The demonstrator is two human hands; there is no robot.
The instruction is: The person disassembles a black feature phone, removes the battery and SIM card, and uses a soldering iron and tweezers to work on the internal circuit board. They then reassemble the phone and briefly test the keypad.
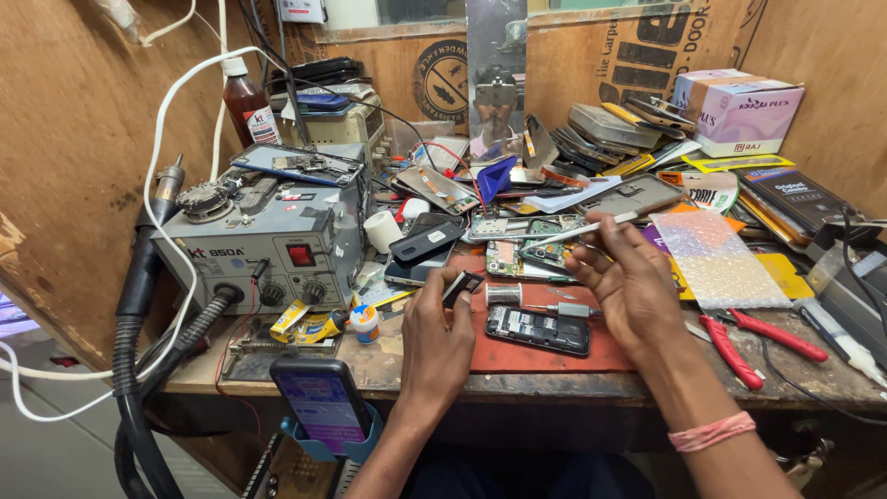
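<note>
My left hand (434,342) pinches a small black part (459,287) between thumb and fingers above the red work mat (531,356). In my right hand (628,282) a thin white tool (568,233) points left over an opened phone board (540,254). Between both hands, a black opened phone (538,330) lies flat on the mat. A small metal cylinder (504,294) and a little screwdriver (564,309) rest just behind it.
A grey hot-air rework station (268,249) with black hoses stands at the left. A phone in a blue holder (319,402) sits at the bench's front edge. Red-handled pliers (753,342), a bubble-wrap sheet (716,259), boxes and several phone parts crowd the back and right.
</note>
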